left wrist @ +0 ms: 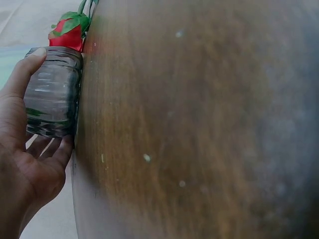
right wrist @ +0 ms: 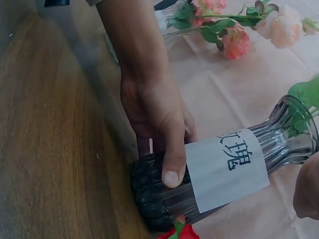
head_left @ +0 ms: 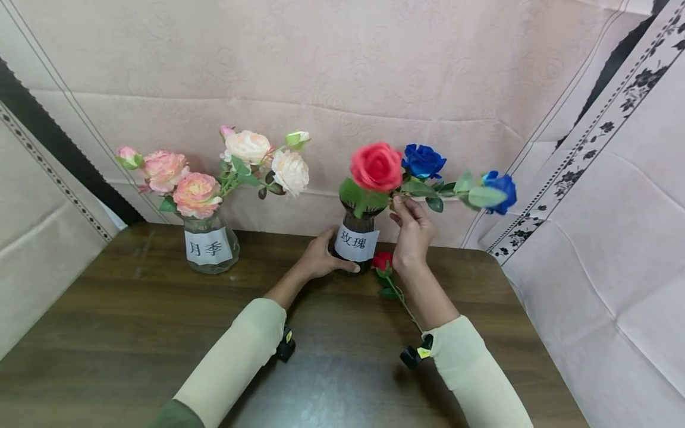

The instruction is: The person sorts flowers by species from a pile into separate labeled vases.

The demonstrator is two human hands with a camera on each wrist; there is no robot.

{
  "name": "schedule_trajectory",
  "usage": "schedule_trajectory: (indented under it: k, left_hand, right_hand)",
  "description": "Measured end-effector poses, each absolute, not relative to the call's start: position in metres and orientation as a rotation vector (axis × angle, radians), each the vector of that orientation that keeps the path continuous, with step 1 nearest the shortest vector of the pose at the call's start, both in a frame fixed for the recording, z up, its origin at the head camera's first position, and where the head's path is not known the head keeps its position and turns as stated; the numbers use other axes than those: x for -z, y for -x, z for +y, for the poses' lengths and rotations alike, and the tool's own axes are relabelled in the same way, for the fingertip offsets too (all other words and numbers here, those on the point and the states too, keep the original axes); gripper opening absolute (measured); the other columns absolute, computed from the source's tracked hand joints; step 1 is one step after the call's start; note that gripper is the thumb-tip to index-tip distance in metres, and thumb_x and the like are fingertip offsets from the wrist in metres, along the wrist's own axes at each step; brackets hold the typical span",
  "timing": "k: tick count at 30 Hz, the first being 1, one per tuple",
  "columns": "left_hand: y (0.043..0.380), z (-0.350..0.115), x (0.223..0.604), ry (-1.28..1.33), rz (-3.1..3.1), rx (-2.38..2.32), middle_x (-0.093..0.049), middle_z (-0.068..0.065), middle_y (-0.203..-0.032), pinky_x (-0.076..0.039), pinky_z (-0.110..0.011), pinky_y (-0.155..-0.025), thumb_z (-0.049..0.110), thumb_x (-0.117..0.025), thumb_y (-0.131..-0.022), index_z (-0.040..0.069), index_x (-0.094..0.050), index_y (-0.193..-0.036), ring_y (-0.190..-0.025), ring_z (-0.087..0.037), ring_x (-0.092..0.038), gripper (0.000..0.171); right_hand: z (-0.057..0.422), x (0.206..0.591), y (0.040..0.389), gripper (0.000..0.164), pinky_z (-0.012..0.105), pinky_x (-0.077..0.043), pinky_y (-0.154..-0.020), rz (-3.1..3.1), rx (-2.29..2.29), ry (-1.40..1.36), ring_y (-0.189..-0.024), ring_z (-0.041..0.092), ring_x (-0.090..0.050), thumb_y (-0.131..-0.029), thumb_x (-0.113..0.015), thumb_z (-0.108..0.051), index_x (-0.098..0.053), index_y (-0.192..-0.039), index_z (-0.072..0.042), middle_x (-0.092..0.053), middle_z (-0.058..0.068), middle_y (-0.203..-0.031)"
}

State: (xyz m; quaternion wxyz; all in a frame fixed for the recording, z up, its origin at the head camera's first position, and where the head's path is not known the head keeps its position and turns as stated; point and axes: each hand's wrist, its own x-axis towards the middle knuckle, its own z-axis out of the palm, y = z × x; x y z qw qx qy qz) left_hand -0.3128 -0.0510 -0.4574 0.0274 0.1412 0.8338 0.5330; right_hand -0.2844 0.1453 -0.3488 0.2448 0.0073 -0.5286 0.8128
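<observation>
My left hand (head_left: 321, 258) grips the lower part of a dark, ribbed glass vase (head_left: 361, 224), thumb across its front. A white paper label (head_left: 355, 244) is stuck on that vase. One large pinkish-red rose (head_left: 376, 166) rises above the mouth. At the right of the rim my right hand (head_left: 414, 233) pinches a stem that appears to belong to the blue roses (head_left: 423, 160), which lean right. The exact grip is partly hidden by leaves. Beside the vase's base lies another red rose (head_left: 382, 260), its stem running toward my right sleeve.
To the left stands a clear glass vase (head_left: 227, 252) with a label, holding pink roses (head_left: 197, 194) and cream roses (head_left: 291, 172). Both vases are near the back edge of the brown wooden table (head_left: 134, 333). Pale cloth (head_left: 342, 53) hangs behind and at the sides.
</observation>
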Motion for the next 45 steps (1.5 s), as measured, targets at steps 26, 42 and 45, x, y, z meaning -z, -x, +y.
schedule_trajectory:
  k: [26, 42, 45]
  left_hand:
    - [0.314, -0.051, 0.459, -0.405, 2.597, -1.642, -0.063, -0.011, -0.161, -0.051, -0.054, -0.126, 0.036, -0.106, -0.077, 0.013, -0.046, -0.17, -0.149, -0.033, -0.06, 0.113]
    - [0.314, -0.051, 0.458, -0.378, 2.589, -1.637, -0.061, -0.012, -0.163, -0.051, -0.054, -0.126, 0.037, -0.105, -0.079, 0.012, -0.044, -0.171, -0.15, -0.034, -0.06, 0.113]
    - [0.314, -0.051, 0.459, -0.375, 2.589, -1.633, -0.061, -0.012, -0.165, -0.05, -0.054, -0.127, 0.038, -0.104, -0.079, 0.012, -0.044, -0.172, -0.151, -0.034, -0.059, 0.113]
  right_hand:
    - [0.142, 0.356, 0.278, 0.023, 0.023, -0.057, -0.078, -1.955, -1.569, -0.064, -0.088, 0.029, -0.079, -0.111, -0.067, -0.019, -0.085, -0.117, -0.006, -0.083, 0.021, -0.104]
    - [0.129, 0.367, 0.283, 0.014, 0.034, -0.069, -0.086, -1.485, -1.968, -0.041, -0.089, 0.015, -0.075, -0.11, -0.072, -0.009, -0.082, -0.119, -0.006, -0.076, -0.002, -0.099]
    - [0.127, 0.368, 0.285, 0.009, 0.029, -0.067, -0.082, -1.397, -1.995, -0.052, -0.091, 0.01, -0.071, -0.108, -0.074, -0.004, -0.08, -0.113, -0.006, -0.074, -0.007, -0.097]
